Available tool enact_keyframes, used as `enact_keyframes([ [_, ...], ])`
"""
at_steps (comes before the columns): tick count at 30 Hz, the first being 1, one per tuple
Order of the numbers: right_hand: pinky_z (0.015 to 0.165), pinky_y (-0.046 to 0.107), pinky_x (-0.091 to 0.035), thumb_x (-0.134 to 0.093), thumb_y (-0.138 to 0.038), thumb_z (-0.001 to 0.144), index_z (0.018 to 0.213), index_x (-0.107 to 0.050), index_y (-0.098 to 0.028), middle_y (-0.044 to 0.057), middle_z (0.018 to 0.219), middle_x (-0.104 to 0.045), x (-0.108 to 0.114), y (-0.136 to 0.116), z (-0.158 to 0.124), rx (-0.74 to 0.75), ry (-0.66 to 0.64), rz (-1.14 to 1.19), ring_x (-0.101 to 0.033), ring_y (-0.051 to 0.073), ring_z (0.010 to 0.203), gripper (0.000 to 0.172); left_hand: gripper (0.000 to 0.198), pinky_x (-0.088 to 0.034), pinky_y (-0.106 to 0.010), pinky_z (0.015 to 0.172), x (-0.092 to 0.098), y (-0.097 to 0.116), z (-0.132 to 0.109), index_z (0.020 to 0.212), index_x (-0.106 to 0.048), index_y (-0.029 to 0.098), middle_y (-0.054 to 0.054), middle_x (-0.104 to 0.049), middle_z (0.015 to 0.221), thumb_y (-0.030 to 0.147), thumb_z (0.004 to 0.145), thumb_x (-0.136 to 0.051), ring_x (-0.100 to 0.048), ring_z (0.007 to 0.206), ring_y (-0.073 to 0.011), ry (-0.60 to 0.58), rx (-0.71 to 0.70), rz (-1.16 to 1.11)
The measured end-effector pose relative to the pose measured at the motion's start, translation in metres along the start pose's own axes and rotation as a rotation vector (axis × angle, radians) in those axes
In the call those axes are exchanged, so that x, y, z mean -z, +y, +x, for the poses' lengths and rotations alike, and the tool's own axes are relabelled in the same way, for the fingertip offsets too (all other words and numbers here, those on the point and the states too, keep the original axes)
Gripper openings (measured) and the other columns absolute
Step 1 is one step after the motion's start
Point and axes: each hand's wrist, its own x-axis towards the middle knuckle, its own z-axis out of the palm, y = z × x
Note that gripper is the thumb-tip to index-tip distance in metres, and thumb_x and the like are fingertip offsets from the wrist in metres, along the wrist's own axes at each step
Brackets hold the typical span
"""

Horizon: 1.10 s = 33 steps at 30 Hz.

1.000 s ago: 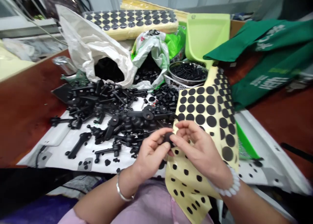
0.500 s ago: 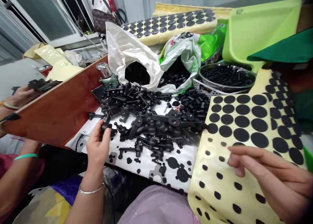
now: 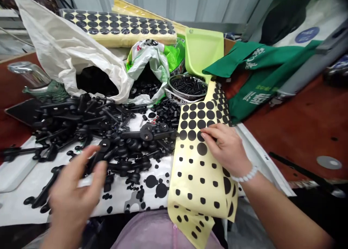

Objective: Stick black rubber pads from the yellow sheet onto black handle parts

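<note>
My left hand (image 3: 73,187), smeared by motion, is over the near left of a pile of black plastic arm-like parts (image 3: 133,145). Its thumb and forefinger are apart, with a black part showing between or behind them; no grip on it is visible. On the right, my right hand (image 3: 227,147) has thumb and forefinger pinched at the edge of a round black sticker (image 3: 201,124) on a yellow backing sheet (image 3: 182,183). Rows of round stickers fill the sheet's upper part, and small black dots are left in its lower part.
Behind the pile stand a white sack (image 3: 65,57), a green-and-white bag (image 3: 160,69) with black parts, and a bowl (image 3: 187,86) of thin black pieces. A light green dustpan (image 3: 205,49) and a dark green cloth (image 3: 252,60) are at the back right. A glass jar (image 3: 29,75) stands left.
The view has swung to the right. My right hand has come onto the sticker sheet and pinches at a sticker. My left hand's fingers have spread. The other person's hands are out of view.
</note>
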Motion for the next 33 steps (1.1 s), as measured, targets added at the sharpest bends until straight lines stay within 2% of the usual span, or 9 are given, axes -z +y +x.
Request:
enact_keyframes([
  [2, 0.070, 0.039, -0.038, -0.049, -0.021, 0.090, 0.083, -0.066, -0.016, 0.006, 0.079, -0.061, -0.002, 0.006, 0.004, 0.046, -0.023, -0.162, -0.056, 0.023, 0.076, 0.019, 0.040, -0.044, -0.037, 0.095, -0.025, 0.043, -0.008, 0.122, -0.052, 0.020, -0.008, -0.063, 0.113, 0.021, 0.082, -0.058, -0.058, 0.105, -0.0236, -0.205, -0.408, -0.168],
  [3, 0.070, 0.039, -0.037, -0.049, -0.021, 0.089, 0.082, -0.067, -0.016, 0.006, 0.079, -0.060, -0.002, 0.007, 0.004, 0.056, -0.037, -0.210, -0.055, 0.023, 0.076, 0.020, 0.042, -0.043, -0.039, 0.098, -0.038, 0.062, -0.013, 0.124, -0.050, 0.017, -0.011, -0.062, 0.118, 0.020, 0.083, -0.057, -0.055, 0.111, -0.0249, -0.318, -0.547, -0.231],
  [5, 0.071, 0.039, -0.036, -0.050, -0.022, 0.089, 0.083, -0.067, -0.016, 0.006, 0.078, -0.059, 0.001, 0.005, 0.001, 0.069, -0.068, -0.257, -0.054, 0.023, 0.076, 0.019, 0.044, -0.039, -0.046, 0.103, -0.061, 0.091, -0.024, 0.127, -0.048, 0.013, -0.016, -0.056, 0.127, 0.025, 0.085, -0.054, -0.049, 0.121, -0.0281, -0.492, -0.726, -0.292],
  [7, 0.073, 0.039, -0.035, -0.050, -0.022, 0.089, 0.083, -0.067, -0.015, 0.006, 0.077, -0.057, 0.004, -0.001, -0.006, 0.074, -0.097, -0.301, -0.053, 0.023, 0.075, 0.019, 0.047, -0.037, -0.051, 0.104, -0.080, 0.106, -0.035, 0.128, -0.047, 0.010, -0.019, -0.049, 0.135, 0.028, 0.085, -0.052, -0.043, 0.126, -0.0315, -0.615, -0.802, -0.304],
  [11, 0.073, 0.040, -0.034, -0.054, -0.023, 0.088, 0.083, -0.067, -0.013, 0.008, 0.077, -0.057, 0.006, -0.013, -0.023, 0.041, -0.160, -0.406, -0.051, 0.024, 0.074, 0.018, 0.047, -0.034, -0.053, 0.106, -0.100, 0.112, -0.050, 0.130, -0.046, 0.010, -0.019, -0.044, 0.140, 0.029, 0.086, -0.050, -0.036, 0.132, -0.0329, -0.704, -0.820, -0.306],
  [15, 0.073, 0.039, -0.033, -0.054, -0.020, 0.088, 0.086, -0.067, -0.011, 0.010, 0.078, -0.057, -0.001, -0.018, -0.030, 0.021, -0.233, -0.472, -0.049, 0.025, 0.074, 0.016, 0.045, -0.030, -0.052, 0.109, -0.104, 0.112, -0.056, 0.130, -0.046, 0.011, -0.017, -0.043, 0.141, 0.030, 0.089, -0.045, -0.035, 0.133, -0.0314, -0.755, -0.822, -0.308],
  [17, 0.072, 0.039, -0.033, -0.053, -0.018, 0.088, 0.081, -0.067, -0.012, 0.009, 0.076, -0.056, -0.003, -0.018, -0.030, 0.030, -0.259, -0.473, -0.049, 0.024, 0.072, 0.017, 0.045, -0.029, -0.052, 0.110, -0.105, 0.112, -0.057, 0.131, -0.045, 0.012, -0.016, -0.042, 0.142, 0.030, 0.090, -0.043, -0.033, 0.134, -0.0313, -0.773, -0.822, -0.306],
  [26, 0.066, 0.034, -0.032, -0.058, -0.015, 0.081, 0.068, -0.062, -0.016, 0.004, 0.070, -0.057, -0.002, -0.007, -0.017, -0.018, -0.302, -0.423, -0.049, 0.019, 0.063, 0.014, 0.045, -0.028, -0.051, 0.110, -0.107, 0.113, -0.058, 0.131, -0.044, 0.011, -0.015, -0.041, 0.143, 0.030, 0.091, -0.042, -0.032, 0.134, -0.0311, -0.757, -0.825, -0.312],
  [33, 0.067, 0.034, -0.032, -0.049, -0.012, 0.085, 0.063, -0.059, -0.017, 0.004, 0.064, -0.054, -0.001, -0.013, -0.021, 0.036, -0.315, -0.394, -0.047, 0.019, 0.061, 0.024, 0.046, -0.028, -0.053, 0.110, -0.108, 0.112, -0.058, 0.131, -0.043, 0.012, -0.015, -0.044, 0.141, 0.032, 0.090, -0.044, -0.033, 0.133, -0.0313, -0.756, -0.802, -0.344],
])
